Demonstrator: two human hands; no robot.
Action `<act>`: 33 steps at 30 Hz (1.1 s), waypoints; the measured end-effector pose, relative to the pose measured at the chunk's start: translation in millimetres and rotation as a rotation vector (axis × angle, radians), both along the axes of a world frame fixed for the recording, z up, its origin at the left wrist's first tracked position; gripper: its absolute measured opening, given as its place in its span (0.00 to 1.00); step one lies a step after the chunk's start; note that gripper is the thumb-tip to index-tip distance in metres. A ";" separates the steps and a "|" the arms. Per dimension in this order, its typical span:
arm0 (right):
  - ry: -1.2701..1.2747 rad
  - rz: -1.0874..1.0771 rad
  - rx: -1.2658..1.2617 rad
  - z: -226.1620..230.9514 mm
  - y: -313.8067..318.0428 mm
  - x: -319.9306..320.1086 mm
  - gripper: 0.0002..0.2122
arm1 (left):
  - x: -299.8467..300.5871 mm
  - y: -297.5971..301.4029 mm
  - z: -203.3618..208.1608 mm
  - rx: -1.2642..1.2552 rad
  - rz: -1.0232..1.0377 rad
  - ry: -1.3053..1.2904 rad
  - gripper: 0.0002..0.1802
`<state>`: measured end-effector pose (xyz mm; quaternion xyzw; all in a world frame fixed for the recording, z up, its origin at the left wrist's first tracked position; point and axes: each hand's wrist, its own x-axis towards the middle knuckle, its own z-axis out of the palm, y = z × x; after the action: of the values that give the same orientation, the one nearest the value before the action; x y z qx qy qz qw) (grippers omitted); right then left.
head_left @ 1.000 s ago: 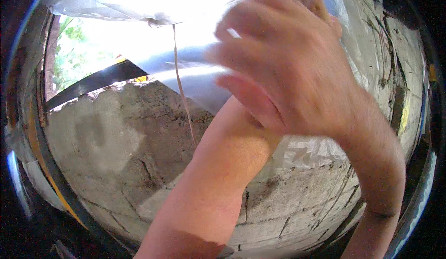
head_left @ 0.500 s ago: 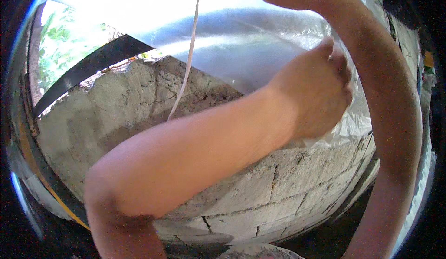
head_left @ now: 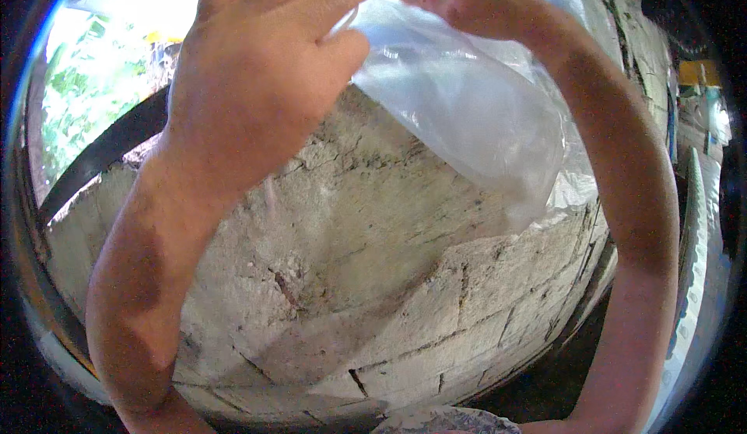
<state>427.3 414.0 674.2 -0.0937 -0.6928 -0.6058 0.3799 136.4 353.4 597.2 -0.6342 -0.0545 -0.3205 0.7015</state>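
Note:
My left hand (head_left: 257, 68) is raised at the upper left, back toward me, in front of the bright opening. Its fingers are spread, with some tips cut off by the top edge; a pale, thin edge shows between forefinger and thumb, too unclear to name. Higher on the right, my right hand (head_left: 490, 2) reaches up by a clear plastic sheet (head_left: 482, 115), its thumb stretched out and its other fingers mostly out of the picture. Whether it touches the sheet cannot be seen. The sheet hangs from above, its slanting lower edge loose over the concrete block wall (head_left: 405, 278).
A dark strip (head_left: 109, 146) runs along the wall's broken top at the left. Green leaves (head_left: 93, 99) show through the opening beyond. At the far right stands a pale corrugated sheet (head_left: 689, 278). Patterned cloth (head_left: 443, 421) shows at the bottom edge.
My left hand has moved from the plastic sheet at the right to the upper left. The sheet's lower part now hangs looser. The hanging white cord no longer shows plainly.

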 end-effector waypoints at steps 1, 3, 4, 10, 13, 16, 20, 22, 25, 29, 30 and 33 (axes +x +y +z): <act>0.080 -0.079 -0.077 -4.3 -2.3 1.7 0.24 | 8.6 5.7 13.7 0.065 -0.082 -0.007 0.06; 0.018 -0.073 -0.146 2.4 -10.2 3.4 0.26 | 26.9 13.3 40.0 0.195 -0.249 -0.024 0.04; 0.034 -0.089 -0.165 3.1 -16.1 6.7 0.26 | 29.9 12.8 51.9 0.135 -0.243 -0.058 0.04; 0.120 -0.224 -0.241 2.6 -98.6 58.5 0.29 | 79.4 12.8 111.3 -0.112 -0.182 -0.281 0.10; 0.160 -0.315 -0.248 -22.0 -151.2 84.4 0.31 | 103.2 19.1 127.5 -0.102 -0.188 -0.342 0.12; 0.155 -0.393 -0.239 -64.0 -191.8 98.4 0.32 | 118.6 21.4 139.0 -0.053 -0.206 -0.370 0.13; 0.068 -0.417 -0.109 -121.5 -193.1 80.0 0.34 | 129.9 6.9 156.8 -0.209 -0.104 -0.497 0.13; 0.057 -0.492 0.065 -134.8 -167.2 63.4 0.35 | 132.4 -3.0 161.5 -0.274 -0.089 -0.495 0.13; 0.369 -0.648 0.374 -132.6 -127.8 50.3 0.39 | 129.3 -20.1 159.6 -0.381 -0.066 -0.445 0.13; 0.578 -0.403 -0.029 -88.6 -109.2 78.8 0.37 | 115.9 -44.1 150.4 -0.540 -0.035 -0.287 0.13; 0.610 -0.370 -0.076 -78.1 -103.1 87.1 0.37 | 114.2 -47.6 149.9 -0.582 -0.024 -0.240 0.14; 0.617 -0.281 -0.187 -45.8 -89.3 111.2 0.37 | 114.8 -47.5 158.2 -0.637 -0.056 -0.134 0.15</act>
<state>538.5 324.7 628.4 -0.4012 -0.5780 -0.5294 0.4740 251.2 305.9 755.4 -0.8004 -0.1807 -0.3475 0.4538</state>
